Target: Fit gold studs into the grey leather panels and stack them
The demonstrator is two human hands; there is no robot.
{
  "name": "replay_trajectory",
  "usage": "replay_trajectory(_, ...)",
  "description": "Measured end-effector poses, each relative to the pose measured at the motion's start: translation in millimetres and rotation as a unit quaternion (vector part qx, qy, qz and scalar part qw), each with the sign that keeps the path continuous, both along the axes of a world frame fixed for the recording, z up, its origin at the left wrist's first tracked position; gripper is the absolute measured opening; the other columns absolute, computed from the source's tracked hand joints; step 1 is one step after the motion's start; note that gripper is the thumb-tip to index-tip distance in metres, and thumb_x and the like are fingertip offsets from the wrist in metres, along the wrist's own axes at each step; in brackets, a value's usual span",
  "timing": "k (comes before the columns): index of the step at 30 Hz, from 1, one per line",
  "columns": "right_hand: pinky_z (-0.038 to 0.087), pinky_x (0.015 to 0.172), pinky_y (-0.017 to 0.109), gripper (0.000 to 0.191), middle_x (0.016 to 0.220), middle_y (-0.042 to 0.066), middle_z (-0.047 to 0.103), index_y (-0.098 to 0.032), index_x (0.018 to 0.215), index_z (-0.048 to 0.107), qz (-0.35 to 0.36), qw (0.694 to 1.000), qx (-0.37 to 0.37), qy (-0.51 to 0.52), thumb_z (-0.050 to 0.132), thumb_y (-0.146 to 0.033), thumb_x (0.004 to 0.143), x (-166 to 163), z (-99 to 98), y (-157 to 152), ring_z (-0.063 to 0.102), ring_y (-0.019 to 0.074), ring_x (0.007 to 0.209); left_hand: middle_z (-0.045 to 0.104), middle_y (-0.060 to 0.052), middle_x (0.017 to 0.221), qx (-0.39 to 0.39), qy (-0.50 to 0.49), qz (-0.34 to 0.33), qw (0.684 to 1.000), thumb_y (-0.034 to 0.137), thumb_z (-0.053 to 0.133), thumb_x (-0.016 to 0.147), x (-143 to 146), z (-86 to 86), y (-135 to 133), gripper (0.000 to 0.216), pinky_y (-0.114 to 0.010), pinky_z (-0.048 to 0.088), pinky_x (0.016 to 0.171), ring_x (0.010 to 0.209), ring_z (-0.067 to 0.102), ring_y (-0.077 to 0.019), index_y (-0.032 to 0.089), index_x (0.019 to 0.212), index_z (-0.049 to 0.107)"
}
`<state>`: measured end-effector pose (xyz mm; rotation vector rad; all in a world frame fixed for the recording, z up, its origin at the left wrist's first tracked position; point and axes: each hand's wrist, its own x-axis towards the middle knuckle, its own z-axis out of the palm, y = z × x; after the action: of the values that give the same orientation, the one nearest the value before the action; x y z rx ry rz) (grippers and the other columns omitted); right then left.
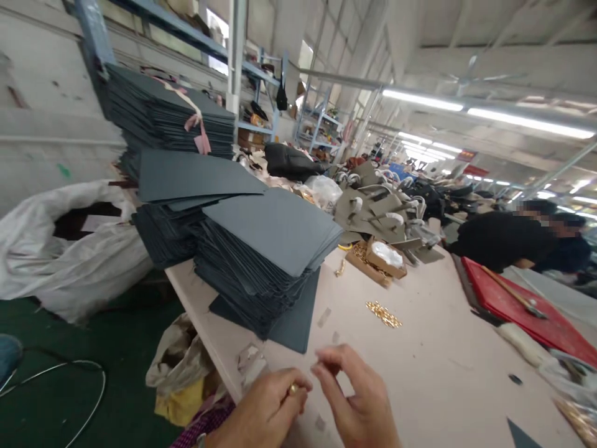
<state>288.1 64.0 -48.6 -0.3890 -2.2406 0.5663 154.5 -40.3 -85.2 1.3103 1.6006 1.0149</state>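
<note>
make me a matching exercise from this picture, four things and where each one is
1. heap of small gold metal pieces
2. wooden-handled tool
3. pale pink cloth strip
4. bare right hand

a. on a flat red board
b. beside the bare left hand
c. on the back stack of dark grey sheets
d. on the pale tabletop

Pairs: 1-d, 2-a, 3-c, 4-b
</note>
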Motion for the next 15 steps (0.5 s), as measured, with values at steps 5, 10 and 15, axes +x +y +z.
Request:
replay_trajectory(5,0.056,0.07,0.026,0.02,0.104,0.013,0.067,-0.019,0.089,0.067,-0.046,0.98,0.193,-0.018,0.049,-0.014,0.094,-47.6,40.2,26.8,0.067,0.0158,0.08,0.045,0.007,0.057,-0.025,-0.199,0.092,0.975,0.039,0.056,0.079,-15.1,-6.7,-0.5,0.03,-0.024,0.034,0.054,0.054,0.044,-0.0135,0.021,0.104,0.061)
replay_trajectory(10,0.058,0.073,0.023,0.021,0.113,0.014,0.069,-0.017,0.09,0.062,0.021,0.972,0.228,-0.053,0.042,-0.011,0.096,-81.7,56.0,36.1,0.066,0.0197,0.108,0.039,0.007,0.052,-0.004,-0.203,0.084,0.976,0.052,0.058,0.079,-30.4,-12.4,-3.7,0.039,-0.023,0.026,0.049,0.048,0.038,-0.0106,0.019,0.099,0.066)
replay_trajectory(15,0.059,0.066,0.023,0.017,0.105,0.01,0.073,-0.019,0.097,0.061,0.008,0.974,0.222,-0.05,0.044,-0.016,0.097,-64.4,54.1,30.0,0.073,0.0188,0.089,0.058,-0.001,0.077,0.043,-0.234,0.112,0.965,0.072,0.052,0.078,-38.8,1.6,-2.3,0.065,-0.022,0.022,0.043,0.047,0.031,-0.0075,0.022,0.119,0.062)
